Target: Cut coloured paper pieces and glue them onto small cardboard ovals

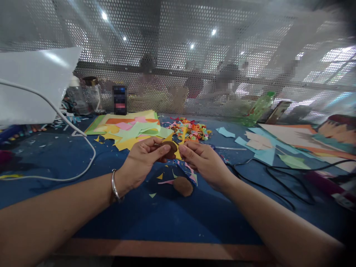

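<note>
My left hand (148,157) is closed on a small round brown piece (171,148) that looks like cardboard, with a bit of yellow paper (168,137) sticking up behind it. Close beside it, my right hand (201,159) pinches a narrow yellow paper strip (184,135) whose upper end shows above the fingertips. Below the hands, a second brown round piece (183,186) lies on the blue table (155,222), next to a pink paper strip (166,182) and small scraps. Several folded or curled colored paper bits (191,128) form a heap just beyond my hands.
Colored paper sheets (150,129) lie at left-center, more sheets (289,139) at right. A white cable (93,155) crosses the left side; black cables (272,178) run on the right. Bottles (95,98), a phone (119,100) and a green bottle (258,111) stand before a perforated metal screen (178,44).
</note>
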`<state>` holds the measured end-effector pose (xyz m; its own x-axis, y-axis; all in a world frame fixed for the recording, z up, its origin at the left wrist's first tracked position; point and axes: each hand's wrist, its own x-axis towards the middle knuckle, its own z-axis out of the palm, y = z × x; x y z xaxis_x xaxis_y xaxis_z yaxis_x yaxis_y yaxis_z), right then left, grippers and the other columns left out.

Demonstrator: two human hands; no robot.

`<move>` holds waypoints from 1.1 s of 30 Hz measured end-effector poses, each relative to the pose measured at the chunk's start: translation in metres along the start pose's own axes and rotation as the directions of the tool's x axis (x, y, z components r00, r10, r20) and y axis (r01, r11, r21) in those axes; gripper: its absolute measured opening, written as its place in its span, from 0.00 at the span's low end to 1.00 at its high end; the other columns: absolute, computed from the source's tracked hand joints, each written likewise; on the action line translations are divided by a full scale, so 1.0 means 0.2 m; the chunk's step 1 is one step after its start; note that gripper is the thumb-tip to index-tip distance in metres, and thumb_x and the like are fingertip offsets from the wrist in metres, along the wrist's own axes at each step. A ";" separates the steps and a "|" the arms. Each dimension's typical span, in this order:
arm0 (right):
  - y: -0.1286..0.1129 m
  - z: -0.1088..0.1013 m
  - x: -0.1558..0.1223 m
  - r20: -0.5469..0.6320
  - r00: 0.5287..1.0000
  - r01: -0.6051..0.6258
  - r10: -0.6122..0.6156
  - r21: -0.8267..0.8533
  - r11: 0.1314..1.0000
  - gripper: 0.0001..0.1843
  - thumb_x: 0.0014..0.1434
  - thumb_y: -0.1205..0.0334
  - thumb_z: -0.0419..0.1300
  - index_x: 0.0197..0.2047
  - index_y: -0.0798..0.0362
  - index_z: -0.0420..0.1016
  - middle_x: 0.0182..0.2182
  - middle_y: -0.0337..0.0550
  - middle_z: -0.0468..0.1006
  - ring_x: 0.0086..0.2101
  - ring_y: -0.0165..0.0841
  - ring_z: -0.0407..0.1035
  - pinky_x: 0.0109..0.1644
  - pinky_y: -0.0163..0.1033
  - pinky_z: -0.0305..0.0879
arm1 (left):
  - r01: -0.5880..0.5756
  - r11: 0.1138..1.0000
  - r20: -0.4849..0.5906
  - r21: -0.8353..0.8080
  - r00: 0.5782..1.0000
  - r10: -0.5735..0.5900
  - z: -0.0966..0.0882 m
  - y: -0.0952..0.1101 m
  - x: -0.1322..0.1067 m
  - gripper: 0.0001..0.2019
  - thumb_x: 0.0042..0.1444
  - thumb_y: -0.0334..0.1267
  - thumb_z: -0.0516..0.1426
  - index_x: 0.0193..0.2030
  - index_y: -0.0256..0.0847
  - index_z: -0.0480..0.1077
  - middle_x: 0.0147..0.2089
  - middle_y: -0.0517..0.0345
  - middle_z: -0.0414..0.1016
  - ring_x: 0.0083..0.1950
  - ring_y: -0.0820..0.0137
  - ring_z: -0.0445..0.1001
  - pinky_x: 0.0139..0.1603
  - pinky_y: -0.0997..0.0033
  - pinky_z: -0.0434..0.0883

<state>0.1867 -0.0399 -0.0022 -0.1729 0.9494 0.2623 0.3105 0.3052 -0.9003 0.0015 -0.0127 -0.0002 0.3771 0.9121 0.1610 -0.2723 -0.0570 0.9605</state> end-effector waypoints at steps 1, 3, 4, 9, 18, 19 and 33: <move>0.00 0.00 0.00 0.011 1.000 0.000 0.000 -0.005 1.000 0.24 0.64 0.41 0.55 0.26 0.50 0.61 0.20 0.30 0.53 0.20 0.26 0.47 0.23 0.35 0.45 | -0.008 1.000 0.003 0.020 1.000 0.008 0.00 0.00 0.00 0.06 0.52 0.36 0.66 0.34 0.38 0.74 0.30 0.60 0.81 0.32 0.75 0.78 0.32 0.78 0.69; 0.00 -0.01 0.00 0.030 1.000 -0.005 0.005 -0.017 1.000 0.23 0.64 0.41 0.55 0.26 0.50 0.62 0.19 0.30 0.53 0.20 0.26 0.48 0.23 0.35 0.45 | -0.020 0.998 0.014 0.054 1.000 0.020 -0.01 0.00 0.00 0.05 0.54 0.36 0.65 0.34 0.38 0.74 0.29 0.59 0.80 0.32 0.75 0.77 0.31 0.78 0.68; -0.01 -0.01 0.00 0.037 0.999 -0.006 0.007 -0.027 1.000 0.23 0.64 0.41 0.55 0.26 0.50 0.62 0.19 0.30 0.54 0.20 0.26 0.48 0.23 0.35 0.46 | -0.025 0.997 0.019 0.069 1.000 0.024 -0.01 0.00 0.00 0.05 0.54 0.36 0.64 0.34 0.38 0.74 0.29 0.59 0.80 0.32 0.75 0.76 0.31 0.78 0.68; -0.01 -0.01 0.00 0.052 0.999 0.001 0.002 -0.071 0.997 0.23 0.64 0.42 0.55 0.26 0.50 0.62 0.19 0.31 0.56 0.20 0.26 0.49 0.23 0.35 0.46 | -0.038 0.993 0.043 0.115 0.999 0.033 -0.01 0.01 0.00 0.04 0.54 0.36 0.65 0.33 0.39 0.75 0.29 0.60 0.79 0.30 0.75 0.75 0.30 0.77 0.66; -0.01 -0.01 0.00 0.069 0.998 0.018 -0.010 -0.106 0.994 0.24 0.64 0.41 0.55 0.25 0.51 0.62 0.21 0.32 0.56 0.22 0.26 0.50 0.25 0.36 0.46 | -0.036 0.990 0.032 0.139 0.999 0.032 -0.02 -0.01 0.00 0.05 0.53 0.37 0.65 0.32 0.39 0.76 0.27 0.61 0.77 0.29 0.76 0.71 0.30 0.76 0.64; -0.01 -0.01 0.00 0.069 0.998 0.020 -0.012 -0.113 0.993 0.24 0.64 0.41 0.55 0.25 0.51 0.62 0.21 0.32 0.57 0.22 0.26 0.50 0.25 0.36 0.46 | -0.037 0.990 0.030 0.135 0.999 0.033 -0.02 -0.01 0.00 0.05 0.53 0.37 0.65 0.32 0.39 0.76 0.27 0.62 0.77 0.29 0.76 0.71 0.30 0.76 0.64; -0.01 -0.01 0.00 0.064 0.997 0.052 -0.043 -0.149 0.987 0.24 0.65 0.42 0.53 0.25 0.51 0.61 0.21 0.33 0.56 0.22 0.27 0.50 0.25 0.35 0.47 | -0.033 0.993 0.014 0.110 0.999 0.032 -0.01 0.00 0.00 0.04 0.52 0.36 0.65 0.30 0.39 0.76 0.25 0.63 0.74 0.27 0.77 0.68 0.30 0.75 0.63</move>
<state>0.1882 -0.0409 0.0007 -0.2455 0.9287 0.2781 0.4369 0.3621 -0.8234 -0.0012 -0.0117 0.0002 0.3806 0.9040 0.1947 -0.1856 -0.1316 0.9738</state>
